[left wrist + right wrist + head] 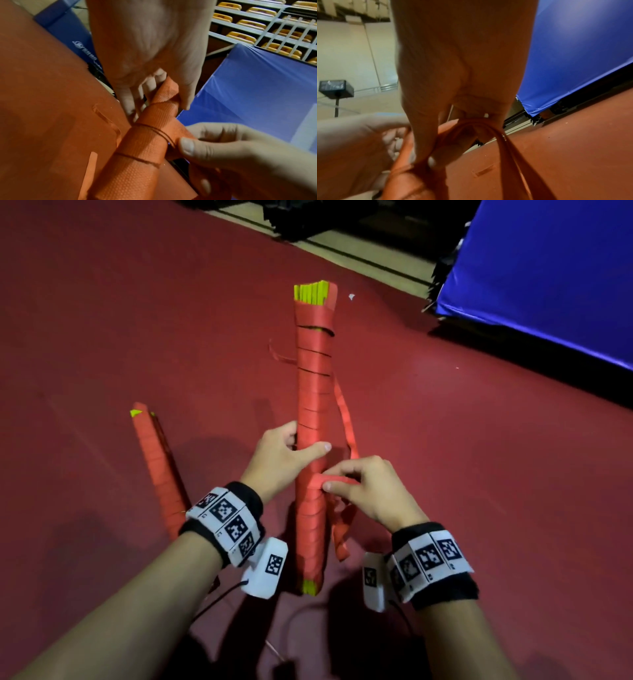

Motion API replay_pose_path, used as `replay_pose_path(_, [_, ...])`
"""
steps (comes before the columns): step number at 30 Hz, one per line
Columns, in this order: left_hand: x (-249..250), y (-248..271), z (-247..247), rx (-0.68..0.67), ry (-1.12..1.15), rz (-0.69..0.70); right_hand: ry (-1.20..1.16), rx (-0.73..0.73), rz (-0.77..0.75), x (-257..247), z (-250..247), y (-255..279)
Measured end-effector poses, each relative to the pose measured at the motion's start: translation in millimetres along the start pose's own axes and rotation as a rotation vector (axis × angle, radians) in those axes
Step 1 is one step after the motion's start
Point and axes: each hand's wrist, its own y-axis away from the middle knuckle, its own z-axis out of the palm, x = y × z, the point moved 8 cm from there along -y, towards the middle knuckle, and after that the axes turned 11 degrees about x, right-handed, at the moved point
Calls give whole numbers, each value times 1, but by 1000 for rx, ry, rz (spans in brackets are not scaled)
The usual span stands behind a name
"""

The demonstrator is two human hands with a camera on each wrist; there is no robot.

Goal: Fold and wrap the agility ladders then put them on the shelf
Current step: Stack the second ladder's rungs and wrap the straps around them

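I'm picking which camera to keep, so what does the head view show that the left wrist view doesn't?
Only the head view shows a second wrapped ladder lying on the red floor. Only the left wrist view shows shelves behind. Both show the left hand gripping the held ladder bundle while the right hand pinches its strap.

Lighting is dim and warm overall, with soft shadows of the arms falling on the red floor [102, 337] toward the near edge, dark vignetted far corners in the head view, wide-angle bending at all edges, and heavy motion blur across the right wrist view.
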Motion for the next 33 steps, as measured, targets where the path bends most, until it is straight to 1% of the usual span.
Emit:
replay_pose_path(3, [1,2,1,-63,10,-2,38,74,-34,1,-3,-3])
replay_pose_path(4, [1,2,2,-76,26,-5,39,77,-43,0,-2,-3])
replay_pose_path(7, [-3,1,0,-74,61,-24,94,37,-64,-9,8,-1])
replay_pose_path(9, [-4,2,-1,-83,86,-38,129,56,-86,-12,8,0])
replay_pose_path(12, [-7,6,-4,-87,129,-55,70,94,-95,-13,6,3])
replay_pose_path(15, [-2,11,-9,-31,144,-4,4,139,-96,-13,2,8])
replay_pose_path(18, [1,19,-13,8,130,60,4,151,-94,-16,0,11])
replay_pose_path(22, [3,25,-13,-37,127,50,38,170,-49,-17,-8,12])
replay_pose_path(26, [8,30,-11,-120,158,15,51,149,-10,-14,-12,15])
replay_pose_path(28, [9,31,-10,-168,167,-8,-8,96,11,-12,-12,13])
replay_pose_path(30, [9,32,-10,-184,181,-26,-97,15,9,-13,-11,12])
replay_pose_path(32, [9,32,-11,-188,200,-41,-110,-37,-20,-16,-12,10])
replay_pose_path(33, [9,31,-10,-196,209,-48,-97,-38,-30,-17,-13,9])
